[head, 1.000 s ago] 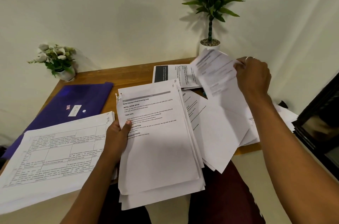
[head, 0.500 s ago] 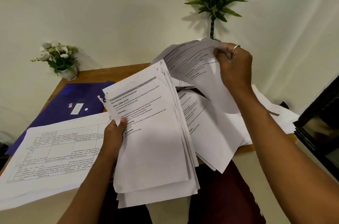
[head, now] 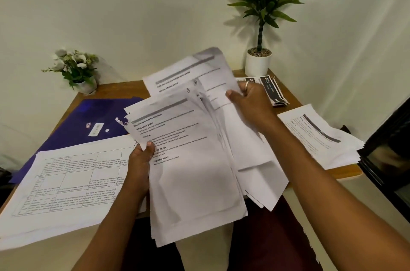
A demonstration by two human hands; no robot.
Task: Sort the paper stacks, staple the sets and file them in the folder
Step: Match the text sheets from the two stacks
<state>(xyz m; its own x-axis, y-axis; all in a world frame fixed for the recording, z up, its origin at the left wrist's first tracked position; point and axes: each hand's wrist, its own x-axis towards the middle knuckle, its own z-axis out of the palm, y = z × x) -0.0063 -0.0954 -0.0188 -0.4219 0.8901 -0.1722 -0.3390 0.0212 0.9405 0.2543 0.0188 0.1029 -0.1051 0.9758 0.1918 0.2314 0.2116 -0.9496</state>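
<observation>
Grips a thick stack of printed sheets (head: 195, 171) in the left hand (head: 142, 159), thumb curled over the top page near its torn corner, fingers hidden underneath. Pinches a few fanned sheets (head: 188, 75) with the right hand (head: 248, 102), at twelve o'clock from that stack, thumb on top and ringed finger curled behind. Holds both bundles lifted over the near edge of the wooden table (head: 346, 172), overlapping and touching. Has the purple folder (head: 88, 119) lying flat at ten o'clock, partly under a pile of table-printed pages (head: 66, 182) at eight o'clock. Has another pile (head: 321, 137) at three o'clock, right at the table edge, and dark-banded prints (head: 274, 91) at one o'clock beside a white plant pot (head: 258, 64). Shows no stapler anywhere. Looks mid-sort, with stapling and filing not yet done. Risks mixing sets by merging the fanned sheets into the wrong bundle. Risks shedding loose pages to the floor through a one-sided pinch on unstapled paper. Risks nudging the three o'clock pile off the table with the right forearm, and creasing the bowed upper sheets by squeezing harder.
</observation>
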